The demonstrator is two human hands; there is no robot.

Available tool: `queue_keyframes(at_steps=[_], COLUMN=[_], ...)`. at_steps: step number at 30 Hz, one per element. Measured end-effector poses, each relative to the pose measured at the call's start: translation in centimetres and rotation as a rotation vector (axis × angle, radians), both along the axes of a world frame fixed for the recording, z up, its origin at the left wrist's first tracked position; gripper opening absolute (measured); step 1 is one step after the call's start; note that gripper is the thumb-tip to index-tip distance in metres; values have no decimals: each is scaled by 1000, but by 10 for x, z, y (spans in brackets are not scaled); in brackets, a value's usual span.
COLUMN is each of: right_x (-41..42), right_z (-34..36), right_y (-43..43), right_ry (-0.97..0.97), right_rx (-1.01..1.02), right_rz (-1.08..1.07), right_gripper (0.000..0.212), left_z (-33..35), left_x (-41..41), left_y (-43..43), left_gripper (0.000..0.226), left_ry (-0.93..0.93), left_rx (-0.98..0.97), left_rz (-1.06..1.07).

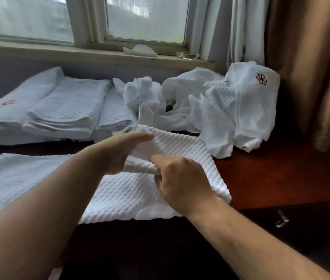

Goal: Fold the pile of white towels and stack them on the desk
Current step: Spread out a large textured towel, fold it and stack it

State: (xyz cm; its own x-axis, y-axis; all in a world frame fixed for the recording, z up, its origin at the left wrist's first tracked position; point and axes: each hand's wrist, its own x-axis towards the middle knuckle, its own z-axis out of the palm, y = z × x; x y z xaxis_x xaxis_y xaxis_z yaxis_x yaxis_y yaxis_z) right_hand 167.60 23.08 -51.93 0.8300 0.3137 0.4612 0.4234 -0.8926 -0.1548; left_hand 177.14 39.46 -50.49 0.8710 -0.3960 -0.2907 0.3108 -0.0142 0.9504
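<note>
- Towel (129,196) lies frame centre on desk (271,174), mid-fold.
- Right hand (180,178) pinches the raised flap; left hand (115,152), fingers straight, touches it.
- Next move, probably: flatten flap, transfer to folded stack (63,110), upper left.

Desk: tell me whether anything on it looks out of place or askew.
Only the crumpled towels at the back right, heaped unfolded beside the curtain; that is simply work left. The folded stacks at the back left lie flat, slightly staggered. Nothing spilled or damaged shows.
</note>
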Motion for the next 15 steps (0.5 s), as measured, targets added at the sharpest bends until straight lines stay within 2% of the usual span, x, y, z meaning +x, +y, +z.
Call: queue_keyframes(at_steps=[1, 2, 5, 7, 8, 11, 15], right_x=[3, 5, 10, 13, 15, 19, 21], right_z=[-3, -3, 6, 14, 17, 16, 14], right_y=[13, 26, 53, 62, 67, 93, 147], right_ry=[12, 29, 88, 163, 179, 147, 119], right_rx=[-10, -16, -38, -130, -189, -249, -270], right_rz=[22, 47, 170, 229, 243, 300, 380], right_gripper=[13, 13, 24, 36, 34, 9, 16], left_z=[-2, -3, -2, 5, 8, 16, 13], left_x=[-2, -5, -12, -16, -18, -25, -34], left_y=[13, 26, 70, 104, 122, 175, 227], left_gripper=[23, 19, 24, 27, 30, 34, 33], left_ry=[-40, -65, -72, -75, -75, -125, -221], left_rx=[76, 158, 290, 337, 349, 456, 846], left_rz=[65, 121, 191, 262, 299, 379, 458])
